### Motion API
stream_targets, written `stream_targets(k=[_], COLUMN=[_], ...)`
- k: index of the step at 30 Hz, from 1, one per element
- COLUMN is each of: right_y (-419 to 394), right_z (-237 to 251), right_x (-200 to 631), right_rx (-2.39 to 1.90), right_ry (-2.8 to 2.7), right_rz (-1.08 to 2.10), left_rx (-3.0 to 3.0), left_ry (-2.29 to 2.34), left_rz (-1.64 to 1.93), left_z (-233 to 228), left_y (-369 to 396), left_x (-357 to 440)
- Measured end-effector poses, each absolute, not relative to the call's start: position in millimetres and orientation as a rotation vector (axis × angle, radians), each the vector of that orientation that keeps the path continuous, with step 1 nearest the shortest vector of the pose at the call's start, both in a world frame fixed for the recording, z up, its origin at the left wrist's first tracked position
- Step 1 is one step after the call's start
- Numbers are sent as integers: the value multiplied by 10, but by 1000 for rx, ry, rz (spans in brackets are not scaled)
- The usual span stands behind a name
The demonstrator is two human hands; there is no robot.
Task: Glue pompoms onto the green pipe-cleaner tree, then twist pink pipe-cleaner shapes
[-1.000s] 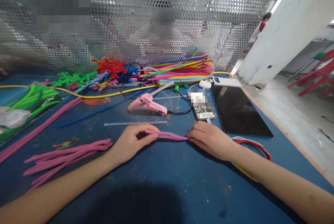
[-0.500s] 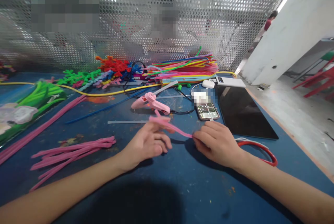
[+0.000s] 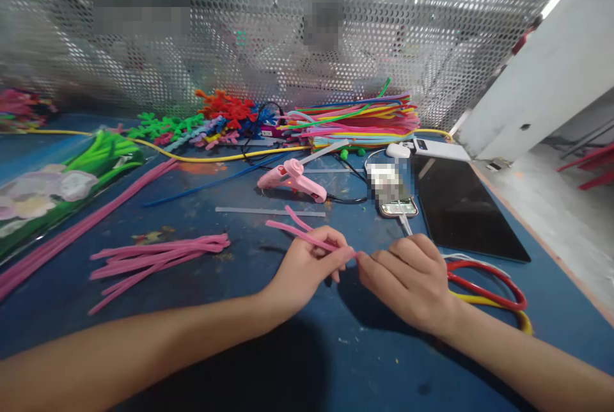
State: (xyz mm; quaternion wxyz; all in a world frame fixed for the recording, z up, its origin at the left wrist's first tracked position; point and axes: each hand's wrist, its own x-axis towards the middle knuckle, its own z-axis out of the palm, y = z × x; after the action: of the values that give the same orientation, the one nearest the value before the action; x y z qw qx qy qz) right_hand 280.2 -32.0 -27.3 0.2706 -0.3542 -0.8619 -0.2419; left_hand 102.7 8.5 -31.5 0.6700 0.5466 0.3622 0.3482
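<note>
A folded pink pipe cleaner [image 3: 292,229] is held between my two hands above the blue table. My left hand [image 3: 311,265] pinches it between thumb and fingers, its two free ends pointing up and left. My right hand [image 3: 407,277] is closed at the other end, whose tip is hidden by the fingers. Left of my hands lies a small bunch of folded pink pipe cleaners [image 3: 158,261]. Beyond them rests a pink glue gun [image 3: 292,180] with a glue stick [image 3: 326,151] in its back. Another clear glue stick [image 3: 268,212] lies in front of the gun.
A pile of coloured pipe cleaners [image 3: 359,121] lies along the perforated metal wall [image 3: 268,28]. Finished branched shapes [image 3: 225,108] sit beside it. A phone [image 3: 399,207], a dark tablet [image 3: 470,207] and red-handled scissors or pliers-like loop [image 3: 513,290] are at right. A yellow cable [image 3: 215,157] crosses behind.
My left hand has moved right and closed on the pink pipe cleaner near my right fingertips; earlier its fingers were looser and the strand stretched between the hands. The view has shifted slightly.
</note>
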Motion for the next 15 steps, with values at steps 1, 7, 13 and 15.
stream_targets(k=[1, 7, 13, 15], right_y=[-314, -279, -245, -237], right_z=[-274, -260, -287, -315], right_x=[2797, 2738, 2692, 2674], right_rx=[-966, -1066, -1185, -1223], right_ry=[-2312, -2272, -2200, -2165], right_rz=[-656, -683, -611, -540], left_rx=[1220, 1178, 1210, 1194], left_ry=[817, 785, 861, 880], left_rz=[780, 866, 920, 931], left_z=[-318, -340, -336, -343], left_y=[86, 89, 90, 92], left_x=[1028, 1028, 1007, 1009])
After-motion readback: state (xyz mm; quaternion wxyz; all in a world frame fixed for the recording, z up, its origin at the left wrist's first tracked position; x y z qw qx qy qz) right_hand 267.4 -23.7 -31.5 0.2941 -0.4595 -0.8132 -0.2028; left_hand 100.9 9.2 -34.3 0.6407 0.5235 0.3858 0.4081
